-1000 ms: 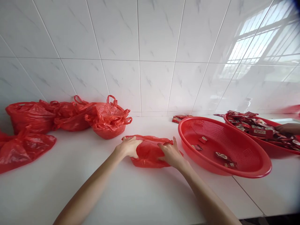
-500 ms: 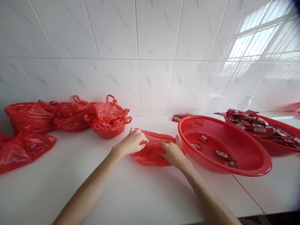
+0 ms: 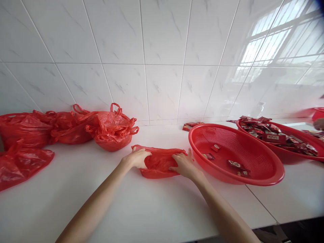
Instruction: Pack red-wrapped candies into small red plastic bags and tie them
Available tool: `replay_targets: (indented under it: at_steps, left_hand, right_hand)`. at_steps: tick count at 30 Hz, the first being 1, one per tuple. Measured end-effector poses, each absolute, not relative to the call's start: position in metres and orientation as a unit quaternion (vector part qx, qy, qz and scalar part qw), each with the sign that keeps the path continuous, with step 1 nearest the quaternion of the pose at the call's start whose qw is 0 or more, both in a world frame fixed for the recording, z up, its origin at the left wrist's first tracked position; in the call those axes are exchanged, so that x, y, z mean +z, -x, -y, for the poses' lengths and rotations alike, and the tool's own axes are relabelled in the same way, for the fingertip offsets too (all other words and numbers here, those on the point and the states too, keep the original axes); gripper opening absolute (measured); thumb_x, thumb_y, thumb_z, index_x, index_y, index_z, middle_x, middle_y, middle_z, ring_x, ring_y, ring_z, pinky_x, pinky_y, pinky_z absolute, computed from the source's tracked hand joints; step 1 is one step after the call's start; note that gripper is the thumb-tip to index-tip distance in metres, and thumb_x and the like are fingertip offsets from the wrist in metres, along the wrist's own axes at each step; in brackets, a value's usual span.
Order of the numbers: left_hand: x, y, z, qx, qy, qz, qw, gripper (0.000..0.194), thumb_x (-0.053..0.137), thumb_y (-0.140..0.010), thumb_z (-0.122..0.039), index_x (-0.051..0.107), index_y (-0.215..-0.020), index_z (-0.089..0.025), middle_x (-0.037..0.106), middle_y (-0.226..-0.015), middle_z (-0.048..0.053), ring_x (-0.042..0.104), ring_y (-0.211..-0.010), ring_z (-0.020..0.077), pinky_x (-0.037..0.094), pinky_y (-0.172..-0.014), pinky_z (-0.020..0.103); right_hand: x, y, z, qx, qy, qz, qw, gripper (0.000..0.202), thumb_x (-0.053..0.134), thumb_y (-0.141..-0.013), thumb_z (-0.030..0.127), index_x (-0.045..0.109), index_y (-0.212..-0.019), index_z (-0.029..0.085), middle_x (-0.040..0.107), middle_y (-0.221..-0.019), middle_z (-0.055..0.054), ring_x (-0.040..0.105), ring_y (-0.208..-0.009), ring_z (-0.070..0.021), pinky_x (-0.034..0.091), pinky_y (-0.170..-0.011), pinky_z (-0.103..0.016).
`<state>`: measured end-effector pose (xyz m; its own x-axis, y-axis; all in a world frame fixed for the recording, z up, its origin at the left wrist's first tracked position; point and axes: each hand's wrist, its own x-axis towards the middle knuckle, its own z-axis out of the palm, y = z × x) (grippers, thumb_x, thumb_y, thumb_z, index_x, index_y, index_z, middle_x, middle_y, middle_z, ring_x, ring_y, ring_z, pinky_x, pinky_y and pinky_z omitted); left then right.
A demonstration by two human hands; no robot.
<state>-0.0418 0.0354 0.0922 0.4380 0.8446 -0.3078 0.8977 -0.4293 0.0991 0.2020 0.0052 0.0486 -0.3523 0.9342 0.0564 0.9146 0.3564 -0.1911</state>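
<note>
A red plastic bag (image 3: pixel 162 162) lies on the white counter with its mouth spread wide and facing up. At its left edge, my left hand (image 3: pixel 138 158) grips the plastic between thumb and fingers. My right hand (image 3: pixel 184 164) grips the bag's right edge, its thumb reaching inward over the opening. Just right of that hand stands a red perforated basket (image 3: pixel 253 152) with several small wrapped packets (image 3: pixel 234 164) on its bottom.
Several tied red bags (image 3: pixel 112 130) stand along the tiled wall at the left. At the right, a second red basket (image 3: pixel 286 158) is heaped with packets. More packets (image 3: pixel 189 126) lie by the wall. Another person's hand (image 3: pixel 319 124) shows at the far right edge.
The bag's mouth has been pulled wider, and its left edge has moved left with my left hand. The view has shifted slightly to the right. A person's hand has appeared at the right edge.
</note>
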Motion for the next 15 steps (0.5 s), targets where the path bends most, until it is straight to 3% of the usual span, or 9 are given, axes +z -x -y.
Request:
replay_targets:
  at_steps: [3,5,8,11,13,15]
  left_hand:
    - [0.091,0.039,-0.034,-0.106,-0.831,-0.529,0.134,0.031,0.067,-0.07,-0.037,0.067,-0.098,-0.024,0.066,-0.103,0.009,0.057,-0.111,0.0319,0.045,-0.094,0.042]
    - [0.091,0.038,-0.033,-0.106,-0.824,-0.539,0.138,0.032,0.064,-0.073,-0.042,0.067,-0.098,-0.023,0.064,-0.11,0.011,0.059,-0.109,0.0326,0.048,-0.088,0.04]
    - [0.095,0.036,-0.03,-0.105,-0.826,-0.535,0.14,0.04,0.06,-0.078,-0.049,0.066,-0.109,-0.024,0.063,-0.118,0.012,0.058,-0.113,0.0332,0.048,-0.086,0.04]
    - [0.104,0.035,-0.026,-0.073,-0.845,-0.512,0.136,0.042,0.057,-0.082,-0.048,0.065,-0.117,-0.025,0.063,-0.123,0.009,0.057,-0.117,0.0314,0.046,-0.091,0.038]
    - [0.11,0.034,-0.022,-0.026,-0.856,-0.5,0.132,0.043,0.055,-0.085,-0.046,0.063,-0.123,-0.026,0.063,-0.128,0.008,0.057,-0.119,0.0297,0.046,-0.091,0.037]
    - [0.115,0.03,-0.015,0.019,-0.864,-0.486,0.13,0.043,0.052,-0.089,-0.043,0.062,-0.127,-0.027,0.061,-0.132,0.007,0.058,-0.117,0.0275,0.046,-0.091,0.035]
  right_hand:
    - [0.058,-0.195,0.004,0.041,0.503,0.855,0.121,0.012,0.063,-0.088,0.029,0.067,-0.094,0.021,0.072,-0.104,-0.008,0.059,-0.115,-0.0305,0.006,-0.115,-0.068]
    - [0.07,-0.189,0.015,0.053,0.448,0.875,0.173,0.015,0.057,-0.092,0.026,0.069,-0.101,0.024,0.073,-0.105,-0.006,0.06,-0.114,-0.027,0.01,-0.118,-0.062]
    - [0.101,-0.193,0.036,0.102,0.375,0.88,0.272,0.027,0.055,-0.095,0.03,0.066,-0.12,0.027,0.07,-0.12,-0.004,0.062,-0.114,-0.0218,0.023,-0.12,-0.048]
    - [0.14,-0.225,0.046,0.127,0.411,0.838,0.335,0.039,0.057,-0.093,0.039,0.062,-0.13,0.026,0.061,-0.136,-0.007,0.059,-0.123,-0.0247,0.042,-0.109,-0.041]
    - [0.16,-0.262,0.041,0.107,0.491,0.804,0.316,0.045,0.059,-0.091,0.043,0.059,-0.134,0.028,0.059,-0.138,-0.008,0.057,-0.124,-0.0284,0.047,-0.102,-0.042]
    - [0.167,-0.305,0.029,0.083,0.575,0.777,0.243,0.051,0.061,-0.088,0.043,0.057,-0.137,0.027,0.061,-0.134,-0.012,0.062,-0.117,-0.0295,0.051,-0.092,-0.039]
